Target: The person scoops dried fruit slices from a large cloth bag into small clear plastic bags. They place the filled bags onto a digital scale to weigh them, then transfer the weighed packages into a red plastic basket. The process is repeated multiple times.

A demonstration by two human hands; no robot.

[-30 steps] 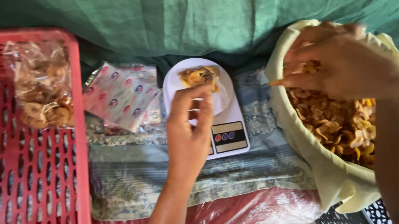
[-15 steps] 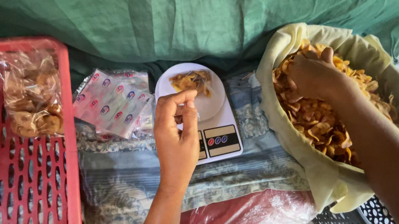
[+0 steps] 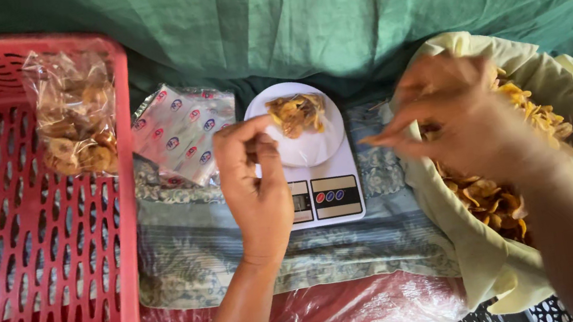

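The left hand (image 3: pixel 256 188) pinches the clear bag's (image 3: pixel 302 140) rim on the white scale (image 3: pixel 319 179). The right hand (image 3: pixel 462 123), at 3 o'clock, hovers over the chips (image 3: pixel 493 198) — fingers half-curled, contents unclear. Best practice: hold the mouth open — add few chips at a time.

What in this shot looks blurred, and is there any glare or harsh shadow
Head view: the right hand over the bag of chips is motion-blurred; the left hand by the white scale is sharp. Light is soft and even, with mild sheen on the plastic sheet and no hard shadows.
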